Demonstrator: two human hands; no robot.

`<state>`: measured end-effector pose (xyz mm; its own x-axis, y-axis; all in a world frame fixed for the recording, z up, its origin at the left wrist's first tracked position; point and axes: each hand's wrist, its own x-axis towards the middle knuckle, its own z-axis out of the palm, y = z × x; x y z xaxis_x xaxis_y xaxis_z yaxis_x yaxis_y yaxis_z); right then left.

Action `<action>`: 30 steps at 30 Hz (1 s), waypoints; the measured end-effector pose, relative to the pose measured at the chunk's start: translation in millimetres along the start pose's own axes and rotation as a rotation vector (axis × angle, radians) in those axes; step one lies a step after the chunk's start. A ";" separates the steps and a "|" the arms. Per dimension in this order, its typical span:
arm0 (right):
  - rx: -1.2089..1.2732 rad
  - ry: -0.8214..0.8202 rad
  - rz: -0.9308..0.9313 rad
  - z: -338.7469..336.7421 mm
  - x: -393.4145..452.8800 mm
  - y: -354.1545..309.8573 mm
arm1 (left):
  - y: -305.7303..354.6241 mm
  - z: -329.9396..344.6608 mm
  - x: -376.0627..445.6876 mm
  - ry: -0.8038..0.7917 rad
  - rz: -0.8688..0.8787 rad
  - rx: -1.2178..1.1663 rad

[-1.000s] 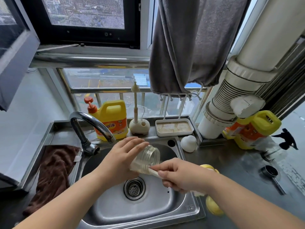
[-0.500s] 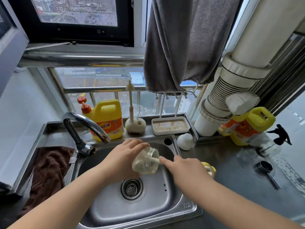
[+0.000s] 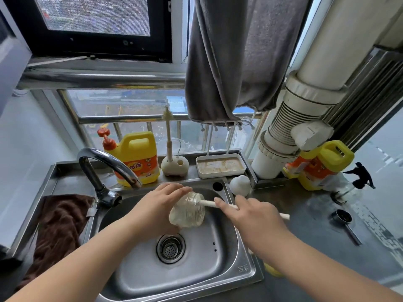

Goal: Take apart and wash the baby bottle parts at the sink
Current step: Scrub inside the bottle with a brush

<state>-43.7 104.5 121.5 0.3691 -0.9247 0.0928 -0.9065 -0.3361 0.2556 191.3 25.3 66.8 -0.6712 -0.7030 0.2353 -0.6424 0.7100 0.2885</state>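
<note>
My left hand (image 3: 157,205) holds a clear glass baby bottle (image 3: 187,211) on its side over the steel sink (image 3: 218,271), its mouth turned to the right. My right hand (image 3: 250,216) grips the cream handle of a bottle brush (image 3: 209,203), whose head is pushed inside the bottle. The handle's end sticks out behind my right hand. A white dome-shaped bottle cap (image 3: 239,185) stands on the counter at the sink's back right corner. A yellow part (image 3: 272,271) shows partly under my right forearm.
The faucet (image 3: 104,164) arches over the sink's left side, no water running. Behind stand a yellow detergent jug (image 3: 137,158), a second brush in a holder (image 3: 174,164) and a white drip tray (image 3: 220,165). A brown cloth (image 3: 58,225) lies left, a metal scoop (image 3: 344,221) right.
My right hand drew back along the brush handle from the bottle's mouth, so more handle shows between hand and bottle. The bottle stays in my left hand over the sink.
</note>
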 end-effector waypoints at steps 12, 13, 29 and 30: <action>1.135 -0.711 0.332 -8.2 -6.2 12.3 | 0.0 1.4 2.2 0.113 0.194 0.248; 1.237 -0.743 0.381 -8.6 -9.1 13.9 | 0.4 -1.4 3.3 0.131 0.193 0.244; 0.522 -0.465 0.234 -3.5 -13.4 6.0 | -1.2 3.6 3.5 0.164 0.143 0.180; 0.684 -0.513 0.244 -4.7 -14.3 5.2 | -1.6 6.8 1.6 0.172 0.149 0.200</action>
<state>-52.7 116.9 126.1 0.1614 -0.8953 -0.4151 -0.9325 -0.0006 -0.3612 188.7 23.3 60.4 -0.7020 -0.5749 0.4204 -0.6131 0.7882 0.0541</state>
